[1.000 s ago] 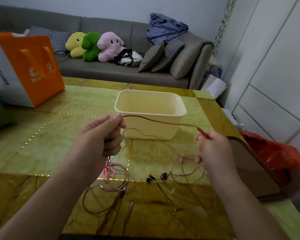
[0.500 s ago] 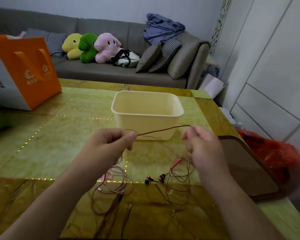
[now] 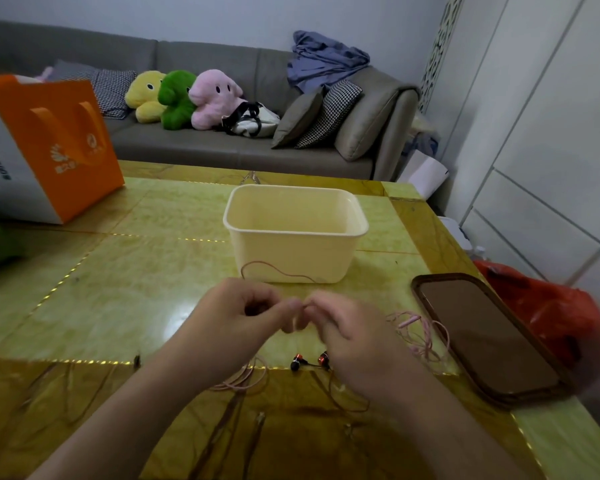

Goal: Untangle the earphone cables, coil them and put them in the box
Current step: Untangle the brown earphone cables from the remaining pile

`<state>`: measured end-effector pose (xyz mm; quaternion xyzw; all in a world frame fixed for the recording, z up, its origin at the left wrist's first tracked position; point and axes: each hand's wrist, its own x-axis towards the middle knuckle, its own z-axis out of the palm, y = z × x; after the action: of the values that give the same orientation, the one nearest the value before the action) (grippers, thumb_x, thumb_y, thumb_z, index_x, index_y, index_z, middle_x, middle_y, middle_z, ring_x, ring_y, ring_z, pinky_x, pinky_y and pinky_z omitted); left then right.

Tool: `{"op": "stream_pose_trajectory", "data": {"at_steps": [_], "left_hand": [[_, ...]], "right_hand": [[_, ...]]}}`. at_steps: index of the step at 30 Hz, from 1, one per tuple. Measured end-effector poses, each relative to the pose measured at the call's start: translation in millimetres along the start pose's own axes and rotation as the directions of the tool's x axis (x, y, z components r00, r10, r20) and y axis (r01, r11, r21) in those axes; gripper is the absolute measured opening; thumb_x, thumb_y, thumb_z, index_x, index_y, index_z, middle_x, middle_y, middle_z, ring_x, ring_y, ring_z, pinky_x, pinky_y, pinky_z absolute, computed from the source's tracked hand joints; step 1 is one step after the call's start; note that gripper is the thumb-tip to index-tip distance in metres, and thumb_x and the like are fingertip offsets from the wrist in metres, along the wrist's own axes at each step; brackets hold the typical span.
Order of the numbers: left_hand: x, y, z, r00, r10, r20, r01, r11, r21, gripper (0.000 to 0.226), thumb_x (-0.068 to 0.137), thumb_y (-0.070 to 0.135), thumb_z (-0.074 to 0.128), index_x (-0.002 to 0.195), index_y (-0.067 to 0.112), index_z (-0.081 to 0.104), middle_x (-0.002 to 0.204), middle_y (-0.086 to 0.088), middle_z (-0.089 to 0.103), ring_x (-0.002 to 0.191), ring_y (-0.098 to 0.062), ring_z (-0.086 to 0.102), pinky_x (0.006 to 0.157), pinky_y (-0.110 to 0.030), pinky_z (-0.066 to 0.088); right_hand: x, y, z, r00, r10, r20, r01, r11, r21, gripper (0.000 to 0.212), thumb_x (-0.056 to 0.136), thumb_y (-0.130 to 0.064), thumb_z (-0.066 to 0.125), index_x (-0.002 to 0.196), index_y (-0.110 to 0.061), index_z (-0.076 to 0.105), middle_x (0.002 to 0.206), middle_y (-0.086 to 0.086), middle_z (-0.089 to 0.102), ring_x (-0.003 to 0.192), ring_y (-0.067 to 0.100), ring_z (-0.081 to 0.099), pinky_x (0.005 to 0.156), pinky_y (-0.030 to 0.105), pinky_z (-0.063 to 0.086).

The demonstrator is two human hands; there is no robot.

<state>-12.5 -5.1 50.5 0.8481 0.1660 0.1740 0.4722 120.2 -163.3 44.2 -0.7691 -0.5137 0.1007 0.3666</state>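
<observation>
A cream plastic box (image 3: 293, 233) stands open on the green table. In front of it my left hand (image 3: 236, 318) and my right hand (image 3: 352, 336) meet fingertip to fingertip, both pinching a thin red-brown earphone cable (image 3: 278, 269) that loops up against the box's front wall. Its red-and-black earbuds (image 3: 309, 361) lie on the table under my hands. A pink earphone cable (image 3: 418, 332) lies in a loose heap to the right of my right hand, with more pink loops (image 3: 246, 377) below my left wrist.
An orange paper bag (image 3: 54, 147) stands at the table's far left. A dark brown tray (image 3: 482, 337) lies near the right edge, with a red plastic bag (image 3: 548, 313) beyond it. A grey sofa (image 3: 222, 147) with plush toys runs behind the table.
My hands have come together from about shoulder-width apart, folding the stretched red-brown cable between them. The pink cable now lies to the right of my right hand.
</observation>
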Motion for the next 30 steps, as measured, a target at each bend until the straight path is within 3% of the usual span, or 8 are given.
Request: {"op": "stream_pose_trajectory", "data": {"at_steps": [5,8,10,12,16,20,26,30], "left_hand": [[4.3,-7.3,-14.7,0.991,-0.128,-0.030,0.115,0.954,-0.278,0.043,0.093,0.048,0.066,0.068,0.014,0.068,0.058,-0.002,0.031,0.056,-0.020,0.025,0.056,-0.035,0.021],[4.5,-4.3,-15.1,0.994,-0.106,-0.010,0.097,0.943,-0.319,0.037,0.097,0.041,0.066,0.071,0.014,0.070,0.057,0.001,0.032,0.054,-0.018,0.026,0.057,-0.035,0.022],[2.5,-1.9,-9.3,0.997,-0.077,-0.021,0.071,0.976,-0.206,0.033,0.103,0.037,0.065,0.079,0.016,0.075,0.056,0.002,0.032,0.053,-0.017,0.028,0.054,-0.031,0.026],[0.7,1.9,-1.7,0.999,-0.037,-0.007,0.036,0.995,-0.095,0.027,0.100,0.039,0.067,0.082,0.022,0.078,0.055,-0.003,0.036,0.051,-0.015,0.030,0.051,-0.029,0.026],[0.4,2.3,4.2,0.997,-0.015,0.070,0.015,1.000,-0.002,0.030,0.099,0.039,0.068,0.077,0.021,0.079,0.055,-0.004,0.045,0.053,-0.013,0.035,0.052,-0.031,0.028],[0.1,-1.3,-5.7,0.990,-0.108,0.086,0.114,0.991,-0.069,0.036,0.100,0.040,0.064,0.073,0.019,0.076,0.052,0.008,0.035,0.050,-0.011,0.031,0.049,-0.024,0.027],[2.2,2.4,-15.6,0.956,-0.087,0.280,0.248,0.746,-0.617,0.025,0.098,0.026,0.063,0.085,0.005,0.070,0.062,-0.001,0.031,0.053,-0.013,0.024,0.047,-0.023,0.026],[0.3,9.0,-13.2,0.968,-0.029,0.248,0.213,0.614,-0.760,0.020,0.100,0.008,0.057,0.093,0.001,0.074,0.069,-0.009,0.054,0.053,-0.015,0.046,0.051,-0.025,0.044]], "right_hand": [[3.6,24.6,-22.9,0.815,0.385,-0.433,-0.360,0.922,0.143,0.036,0.111,-0.029,0.045,0.079,-0.024,0.062,0.054,-0.009,0.046,0.046,0.006,0.040,0.051,0.031,0.035],[1.3,25.4,-20.1,0.813,0.407,-0.418,-0.457,0.889,-0.023,0.015,0.105,-0.022,0.054,0.107,-0.028,0.068,0.098,-0.006,0.069,0.090,0.010,0.066,0.077,0.038,0.057],[-4.5,13.6,-14.2,0.958,0.167,-0.234,-0.222,0.947,-0.234,0.061,0.095,-0.017,0.065,0.151,-0.036,0.048,0.151,-0.010,0.048,0.143,0.006,0.043,0.119,0.033,0.041],[-7.6,-0.7,-7.6,0.998,-0.053,-0.026,0.047,0.980,-0.192,0.088,0.091,-0.011,0.069,0.162,-0.043,0.029,0.161,-0.023,0.033,0.153,-0.005,0.025,0.126,0.019,0.022],[-5.3,-6.2,8.0,0.989,-0.082,0.120,0.078,0.996,0.041,0.043,0.105,-0.011,0.058,0.140,-0.036,0.057,0.102,-0.016,0.067,0.088,-0.002,0.064,0.077,0.016,0.047],[-1.5,8.0,-6.8,0.997,0.047,-0.058,-0.039,0.989,0.145,0.024,0.110,-0.022,0.052,0.093,-0.028,0.069,0.063,-0.010,0.052,0.054,0.007,0.041,0.051,0.028,0.034],[2.8,21.4,-19.0,0.834,0.385,-0.396,-0.289,0.915,0.280,0.034,0.110,-0.026,0.045,0.083,-0.026,0.066,0.053,-0.011,0.043,0.048,0.011,0.039,0.058,0.059,0.059],[2.3,23.4,-15.7,0.871,0.423,-0.249,-0.383,0.903,0.194,0.030,0.105,-0.020,0.052,0.083,-0.026,0.071,0.055,-0.011,0.058,0.053,0.010,0.053,0.066,0.052,0.060]]}}
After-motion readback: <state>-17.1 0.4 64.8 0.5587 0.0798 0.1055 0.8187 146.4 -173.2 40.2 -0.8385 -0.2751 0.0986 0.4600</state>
